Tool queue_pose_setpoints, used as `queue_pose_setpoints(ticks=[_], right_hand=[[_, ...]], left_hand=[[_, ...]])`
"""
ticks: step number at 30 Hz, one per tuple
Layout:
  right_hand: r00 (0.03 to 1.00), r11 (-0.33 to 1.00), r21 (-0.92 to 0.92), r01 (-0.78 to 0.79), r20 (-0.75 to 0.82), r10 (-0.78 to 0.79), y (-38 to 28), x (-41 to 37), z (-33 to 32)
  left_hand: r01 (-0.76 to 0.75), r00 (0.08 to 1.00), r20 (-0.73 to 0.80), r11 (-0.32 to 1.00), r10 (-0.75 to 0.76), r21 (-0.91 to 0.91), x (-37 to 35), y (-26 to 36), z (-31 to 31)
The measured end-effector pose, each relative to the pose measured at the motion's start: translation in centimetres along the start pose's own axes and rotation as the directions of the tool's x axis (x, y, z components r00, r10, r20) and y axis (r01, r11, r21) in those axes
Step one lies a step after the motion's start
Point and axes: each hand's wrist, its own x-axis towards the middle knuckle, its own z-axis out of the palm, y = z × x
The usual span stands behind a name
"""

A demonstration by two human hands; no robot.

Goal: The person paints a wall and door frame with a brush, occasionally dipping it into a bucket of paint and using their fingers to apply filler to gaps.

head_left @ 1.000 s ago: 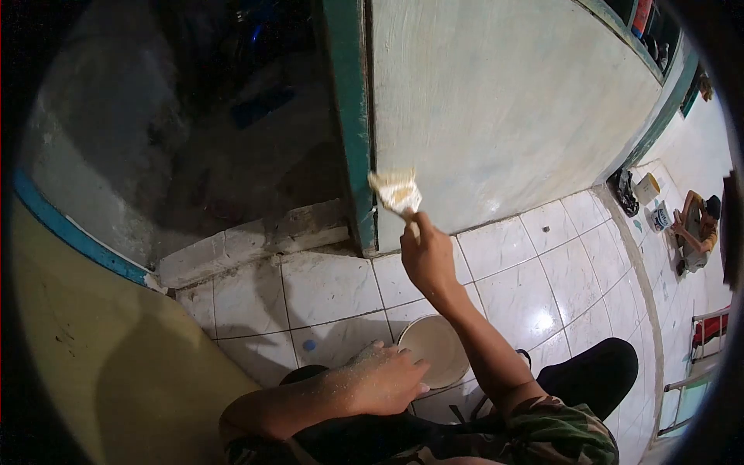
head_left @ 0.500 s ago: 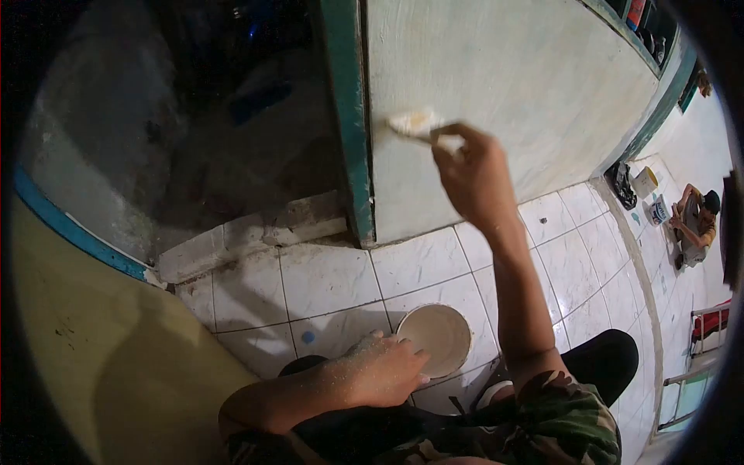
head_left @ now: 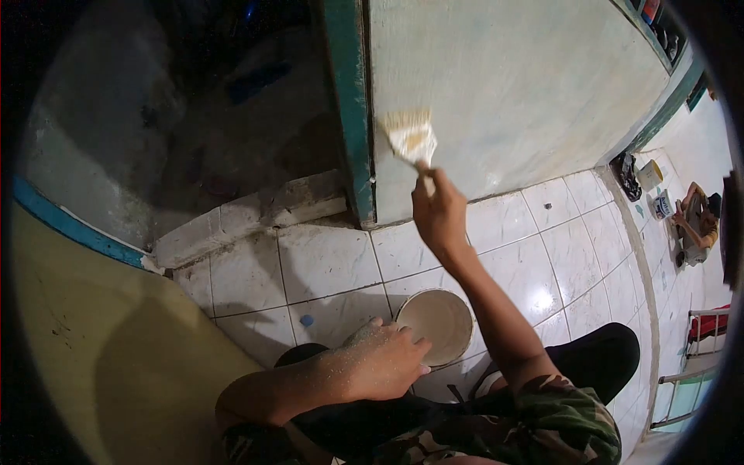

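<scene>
Now right hand (head_left: 440, 211) lower, gripping brush (head_left: 415, 141), bristles turned up against wall (head_left: 527, 85); left hand (head_left: 381, 358) loose beside bucket (head_left: 434, 297).

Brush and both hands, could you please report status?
Right hand gripping brush at wall. Left hand open by bucket. Green frame near brush.

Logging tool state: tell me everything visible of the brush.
The brush is wide and flat, with pale cream bristles, slightly blurred. Below them its body is smeared white, with a tan patch. The right hand grips the handle, mostly hiding it. The bristles point up the picture, tilted slightly left, against the pale wall near the green frame; whether they touch the wall is unclear.
</scene>
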Motion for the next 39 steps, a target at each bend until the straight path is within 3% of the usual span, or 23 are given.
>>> queue_pose_setpoints(ticks=[1, 4, 9, 12, 17, 20, 23, 27, 32, 34, 36, 39], right_hand=[[1.000, 0.998, 0.054, 0.014, 0.003, -0.014, 1.7, -1.8, 1.0], [0.912, 0.963, -0.091, -0.254, 0.308, 0.270, 4.9, -6.1, 1.8], [0.819, 0.913, -0.248, -0.323, 0.410, 0.401, 9.4, -7.4, 3.2], [0.826, 0.934, -0.205, -0.293, 0.438, 0.355, 9.9, -4.7, 2.9], [0.892, 0.950, -0.101, -0.296, 0.325, 0.313, 0.3, 4.0, -4.1], [0.946, 0.957, 0.085, -0.276, 0.201, 0.255, -5.5, 7.4, -8.5], [0.998, 0.968, 0.246, 0.042, -0.052, -0.030, -7.0, 9.9, -10.2], [0.934, 0.932, 0.235, 0.277, -0.295, -0.204, -7.0, 11.4, -10.4], [0.989, 0.998, -0.006, 0.063, -0.137, -0.063, -0.1, 6.2, -4.6], [0.993, 0.995, 0.033, 0.099, -0.074, -0.097, 4.9, 1.6, -1.9], [0.964, 0.980, 0.019, -0.197, 0.186, 0.190, 7.2, -2.8, -1.6], [0.770, 0.876, -0.191, -0.443, 0.420, 0.480, 11.0, -6.2, -1.2]], left_hand=[[-0.002, 1.000, 0.004, 1.000, 0.002, 0.007, 0.0, 0.0, -0.1], [-0.012, 1.000, 0.008, 1.000, 0.012, 0.019, 0.3, 0.1, 0.2], [-0.024, 0.999, -0.032, 0.999, 0.026, 0.047, 0.1, 0.3, 0.5], [-0.022, 1.000, -0.011, 0.999, 0.022, 0.026, 0.1, 0.4, 0.6], [-0.037, 0.999, -0.004, 0.998, 0.037, 0.041, -0.1, 0.4, 0.2], [-0.035, 0.999, -0.005, 0.999, 0.036, 0.023, 0.2, 0.2, 0.3], [-0.029, 0.999, 0.017, 1.000, 0.029, 0.004, 0.5, 0.1, 0.3], [-0.009, 0.999, 0.036, 1.000, 0.010, -0.022, 0.5, 0.0, 0.1], [-0.009, 1.000, 0.027, 1.000, 0.009, -0.021, 0.7, -0.2, 0.2], [-0.009, 0.999, 0.035, 1.000, 0.009, -0.009, 0.7, -0.2, 0.3], [-0.009, 0.999, 0.042, 1.000, 0.009, 0.006, 1.0, -0.2, 0.2], [-0.002, 0.997, 0.083, 1.000, 0.001, 0.008, 1.0, 0.3, -0.3]])
